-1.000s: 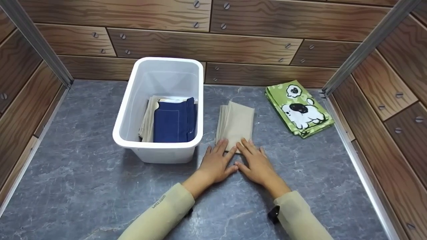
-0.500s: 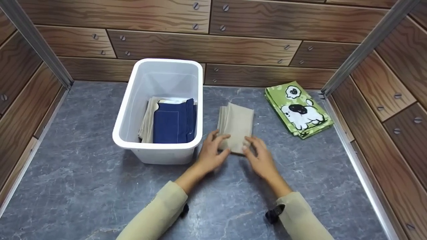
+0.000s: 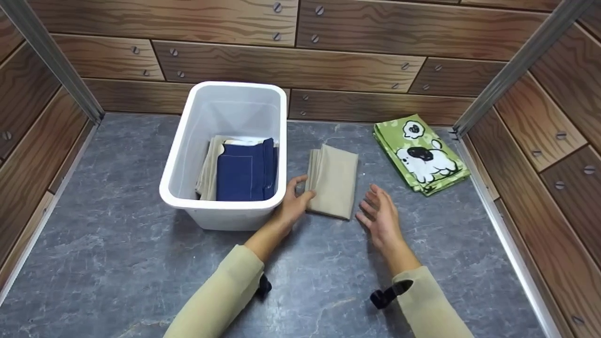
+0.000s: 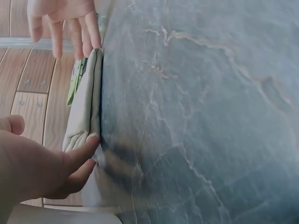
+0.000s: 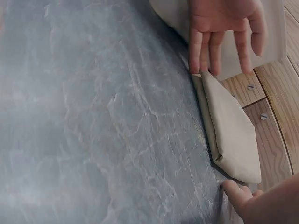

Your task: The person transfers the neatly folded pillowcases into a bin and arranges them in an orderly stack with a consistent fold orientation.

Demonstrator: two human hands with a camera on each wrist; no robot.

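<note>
A folded beige cloth (image 3: pixel 334 180) lies flat on the grey marbled surface, its layered folds facing left. My left hand (image 3: pixel 295 203) is at its left edge, fingertips touching the folds; the left wrist view shows those fingers (image 4: pixel 84 154) against the cloth's end. On the other side my right hand (image 3: pixel 382 218) stands a little apart from the cloth, palm turned inward and fingers loosely bent, holding nothing. In the right wrist view the beige cloth (image 5: pixel 231 133) lies between both hands.
Left of the cloth stands a white plastic bin (image 3: pixel 225 216) with folded beige and navy blue cloths (image 3: pixel 242 173) inside. A folded green cloth with a cartoon dog (image 3: pixel 422 155) lies at the back right. Wood-patterned walls (image 3: pixel 357 70) enclose the surface.
Both hands have left the cloth's front end. The left has shifted to its left edge, the right has moved outward to the right. The cloth has barely moved.
</note>
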